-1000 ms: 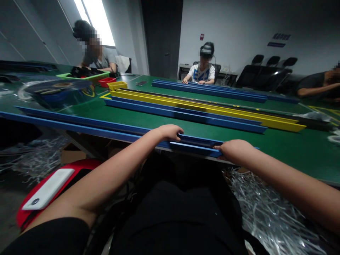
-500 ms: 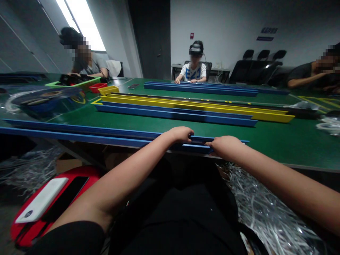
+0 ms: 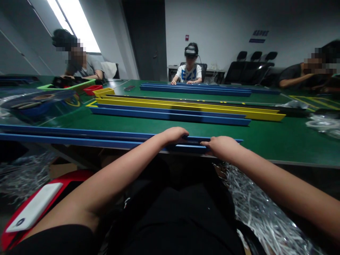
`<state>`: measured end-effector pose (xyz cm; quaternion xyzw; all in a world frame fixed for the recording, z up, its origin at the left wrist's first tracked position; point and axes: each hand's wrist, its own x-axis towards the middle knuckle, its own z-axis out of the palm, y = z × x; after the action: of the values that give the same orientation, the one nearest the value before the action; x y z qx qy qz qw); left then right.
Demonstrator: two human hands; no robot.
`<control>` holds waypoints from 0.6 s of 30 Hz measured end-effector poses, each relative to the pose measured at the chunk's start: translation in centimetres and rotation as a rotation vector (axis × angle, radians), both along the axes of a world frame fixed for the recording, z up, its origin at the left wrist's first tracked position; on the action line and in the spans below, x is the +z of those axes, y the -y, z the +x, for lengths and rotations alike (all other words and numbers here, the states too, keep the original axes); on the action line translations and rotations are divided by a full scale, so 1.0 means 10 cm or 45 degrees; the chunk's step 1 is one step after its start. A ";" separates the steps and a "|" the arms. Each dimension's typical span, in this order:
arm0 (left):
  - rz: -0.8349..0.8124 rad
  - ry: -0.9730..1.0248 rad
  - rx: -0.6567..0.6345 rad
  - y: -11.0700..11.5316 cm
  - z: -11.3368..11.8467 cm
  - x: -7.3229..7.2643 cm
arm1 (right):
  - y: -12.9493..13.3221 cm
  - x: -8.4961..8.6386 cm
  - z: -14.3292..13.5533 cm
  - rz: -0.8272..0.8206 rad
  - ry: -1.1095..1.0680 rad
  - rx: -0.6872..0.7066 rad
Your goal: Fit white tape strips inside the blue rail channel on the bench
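A long blue channel [image 3: 117, 142] lies along the near edge of the green table [image 3: 268, 145], running out of view at the left. My left hand [image 3: 175, 136] rests on it with curled fingers near its right part; what the fingertips hold is hidden. Just to the right, my right hand [image 3: 221, 144] is at the channel's right end, its fingers bent around the near wall and the index finger pointing left into the groove. A short gap separates the two hands.
Beyond lie another blue channel [image 3: 170, 115], a yellow channel [image 3: 262, 115] and more blue channels [image 3: 196, 89]. Yellow [image 3: 103, 92], red [image 3: 92, 90] and green [image 3: 46, 86] trays stand back left. Three people sit around the table. Plastic strips [image 3: 265, 205] lie below right.
The view has shifted slightly, so most things appear further left. Both hands stay at nearly the same place on the channel, the left fingers dipping a little more into it.
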<state>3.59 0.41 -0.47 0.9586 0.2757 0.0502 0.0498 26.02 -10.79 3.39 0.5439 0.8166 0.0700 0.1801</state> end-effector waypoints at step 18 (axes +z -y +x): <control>-0.050 -0.017 0.045 -0.09 -0.29 -0.04 | 0.08 0.24 0.79 -0.069 -0.213 0.341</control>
<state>0.65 1.27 -0.86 0.9527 0.2940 0.0390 0.0658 33.91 -11.61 5.77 0.4289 0.8956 0.0255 0.1150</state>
